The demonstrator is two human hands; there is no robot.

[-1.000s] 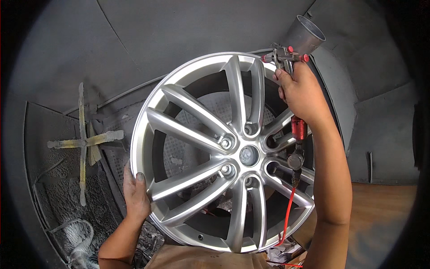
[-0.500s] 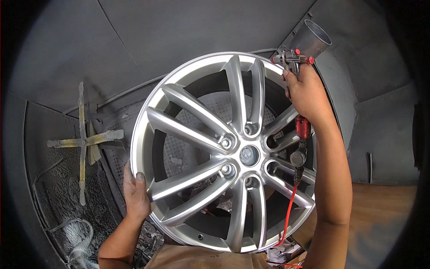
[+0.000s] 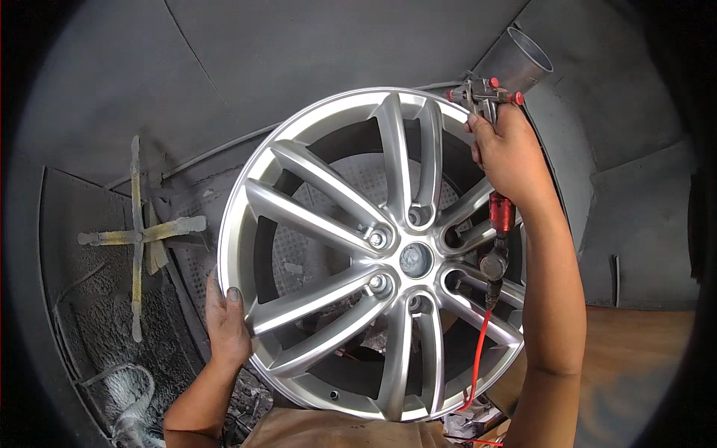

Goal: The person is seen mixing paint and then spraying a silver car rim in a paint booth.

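A silver alloy wheel with several paired spokes faces me in the middle. My left hand is closed on its lower left edge, thumb over the front lip and fingers partly hidden behind. At the wheel's upper right, my right hand is wrapped round the handle of a spray gun. A grey metal cup tops the gun, whose red-knobbed end points left across the wheel's upper rim. Below the hand hang a red fitting and a round gauge-like part, leading into a red hose.
On the left stands a paint-crusted cross-shaped stand. Grey panels enclose the back and sides. Brown sheeting lies at lower right, and a whitish coated pipe curves at lower left.
The spray gun and its hanging fittings have shifted slightly left with my right hand. My left hand and the wheel have stayed in place.
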